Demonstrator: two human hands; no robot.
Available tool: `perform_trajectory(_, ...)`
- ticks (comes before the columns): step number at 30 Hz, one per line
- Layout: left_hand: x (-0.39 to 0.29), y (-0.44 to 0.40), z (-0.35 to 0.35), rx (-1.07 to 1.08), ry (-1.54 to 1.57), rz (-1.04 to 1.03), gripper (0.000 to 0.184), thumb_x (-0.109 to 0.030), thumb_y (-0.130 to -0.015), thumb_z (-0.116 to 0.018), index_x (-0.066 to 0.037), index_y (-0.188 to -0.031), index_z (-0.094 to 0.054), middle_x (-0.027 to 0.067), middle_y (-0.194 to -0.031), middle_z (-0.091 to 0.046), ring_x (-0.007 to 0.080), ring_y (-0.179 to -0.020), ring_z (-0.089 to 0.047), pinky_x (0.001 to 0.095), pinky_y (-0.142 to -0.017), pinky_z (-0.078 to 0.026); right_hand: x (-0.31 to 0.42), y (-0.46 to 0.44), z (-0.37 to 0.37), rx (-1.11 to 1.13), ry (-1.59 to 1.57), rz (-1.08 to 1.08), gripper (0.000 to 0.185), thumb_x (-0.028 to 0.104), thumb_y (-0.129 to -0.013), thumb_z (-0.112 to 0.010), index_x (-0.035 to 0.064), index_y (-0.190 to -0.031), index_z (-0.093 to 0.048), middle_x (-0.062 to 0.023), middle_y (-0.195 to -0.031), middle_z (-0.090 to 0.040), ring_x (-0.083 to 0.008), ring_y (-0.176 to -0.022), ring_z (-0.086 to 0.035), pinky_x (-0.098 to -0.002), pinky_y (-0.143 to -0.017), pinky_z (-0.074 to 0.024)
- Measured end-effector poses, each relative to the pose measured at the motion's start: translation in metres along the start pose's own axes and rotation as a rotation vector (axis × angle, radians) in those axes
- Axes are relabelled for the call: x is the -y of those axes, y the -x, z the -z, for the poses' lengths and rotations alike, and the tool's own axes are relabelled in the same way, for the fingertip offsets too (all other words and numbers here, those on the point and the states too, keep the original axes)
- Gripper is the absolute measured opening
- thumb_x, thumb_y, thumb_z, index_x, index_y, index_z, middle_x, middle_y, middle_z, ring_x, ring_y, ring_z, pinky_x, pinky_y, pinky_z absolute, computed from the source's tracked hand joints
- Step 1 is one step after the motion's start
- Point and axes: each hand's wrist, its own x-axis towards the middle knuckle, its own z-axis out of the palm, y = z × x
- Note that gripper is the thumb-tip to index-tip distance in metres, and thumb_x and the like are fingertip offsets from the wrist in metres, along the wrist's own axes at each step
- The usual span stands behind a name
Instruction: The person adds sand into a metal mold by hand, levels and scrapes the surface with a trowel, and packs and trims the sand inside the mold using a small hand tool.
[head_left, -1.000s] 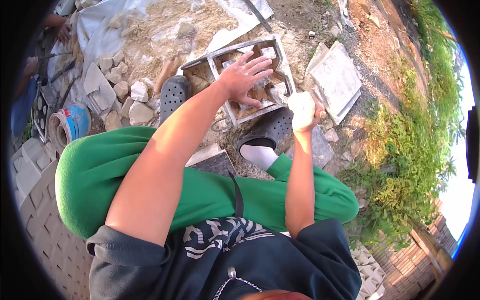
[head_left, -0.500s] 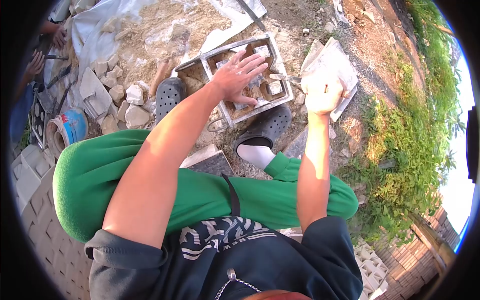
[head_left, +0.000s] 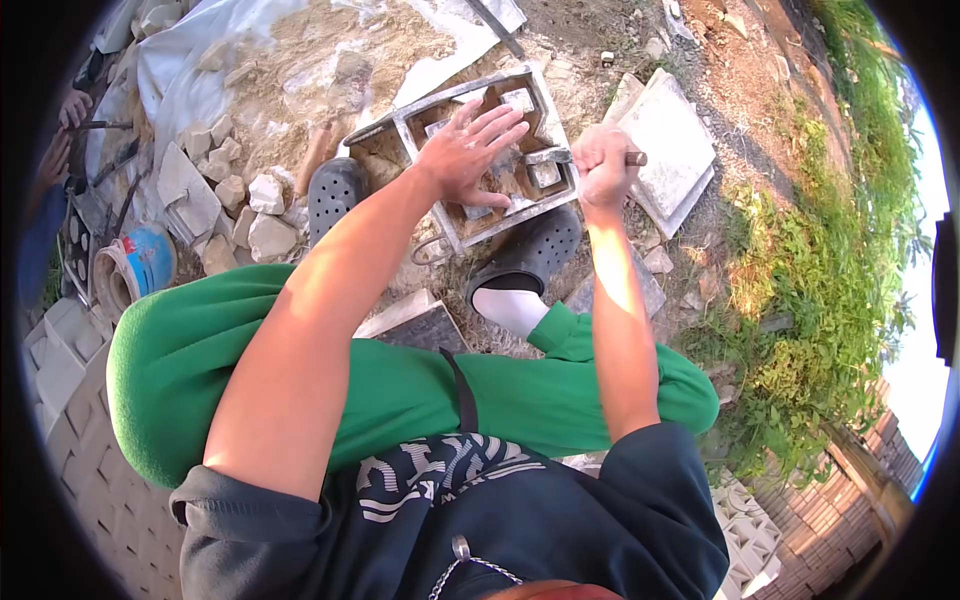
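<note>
A grey metal-framed mould (head_left: pixel 459 246) with blocky inner shapes lies on the ground between my feet, sandy residue inside it. My left hand (head_left: pixel 468 155) rests over its middle with the fingers spread, holding nothing. At the mould's right side my right hand (head_left: pixel 604 168) is closed around a brown-handled metal tool (head_left: pixel 635 158). The handle's end sticks out to the right of my fist; its narrow grey end reaches over the mould's right compartment. Whether that end touches the mould I cannot tell. Flat pale slabs (head_left: pixel 672 150) lie stacked just right of my right hand.
A sandy heap (head_left: pixel 310 85) lies on a white sheet (head_left: pixel 185 60) beyond the mould. Stone chunks (head_left: pixel 270 235) and a blue bucket (head_left: pixel 150 255) stand left. Another person's hands (head_left: pixel 75 108) show at far left. Dark clogs (head_left: pixel 338 195) flank the mould. Plants (head_left: pixel 800 370) grow at right.
My right hand has moved left, off the pale slabs and closer to the mould, with the tool in it. My left hand stays spread over the mould.
</note>
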Motion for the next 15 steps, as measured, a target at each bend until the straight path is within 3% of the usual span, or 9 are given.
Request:
perform_trajectory(3,0.000,0.001,0.000,-0.024,0.009,0.023,0.111,-0.076,-0.073,-0.056,-0.007,-0.152,-0.022,0.0112,-0.156,-0.027,0.0235,-0.146,-0.021,0.0477,-0.121,-0.007,0.008,-0.007,0.000,-0.074,-0.009,-0.117,0.045,0.012,-0.098,-0.046,0.0099,-0.055,-0.036,0.0041,-0.049,-0.032,-0.0059,-0.042,-0.027,-0.0268,-0.041,-0.0215)
perform_trajectory(6,0.000,0.003,-0.002,-0.047,0.010,0.074,0.110,-0.076,-0.074,-0.056,-0.006,-0.152,-0.022,0.0105,-0.156,-0.027,0.0237,-0.146,-0.021,0.0477,-0.121,-0.007,0.031,-0.009,-0.007,-0.087,-0.069,0.015,0.046,0.011,-0.098,-0.045,0.0087,-0.054,-0.036,0.0038,-0.049,-0.033,-0.0060,-0.043,-0.027,-0.0273,-0.041,-0.0209)
perform_trajectory(9,0.000,0.002,0.001,-0.061,0.008,0.083,0.110,-0.076,-0.074,-0.055,-0.006,-0.152,-0.022,0.0103,-0.156,-0.027,0.0240,-0.146,-0.021,0.0476,-0.121,-0.008,0.002,-0.003,-0.002,0.024,0.032,0.075,0.046,0.012,-0.099,-0.045,0.0081,-0.054,-0.036,0.0037,-0.050,-0.033,-0.0056,-0.043,-0.027,-0.0265,-0.041,-0.0192)
perform_trajectory(10,0.000,0.001,0.000,-0.063,0.008,0.081,0.109,-0.076,-0.075,-0.055,-0.006,-0.152,-0.022,0.0103,-0.156,-0.027,0.0242,-0.146,-0.021,0.0474,-0.121,-0.008,-0.003,0.000,-0.004,0.019,-0.029,-0.064,0.046,0.011,-0.098,-0.045,0.0081,-0.053,-0.036,0.0034,-0.050,-0.034,-0.0054,-0.043,-0.027,-0.0271,-0.041,-0.0187)
perform_trajectory(15,0.000,0.001,0.000,-0.034,-0.031,0.086,0.111,-0.081,-0.076,-0.048,-0.007,-0.153,-0.019,0.0106,-0.157,-0.026,0.0234,-0.147,-0.020,0.0482,-0.121,-0.007,0.015,-0.005,-0.006,-0.087,-0.015,-0.033,0.045,0.010,-0.096,-0.047,0.0079,-0.052,-0.037,0.0038,-0.049,-0.033,-0.0052,-0.043,-0.028,-0.0268,-0.041,-0.0219)
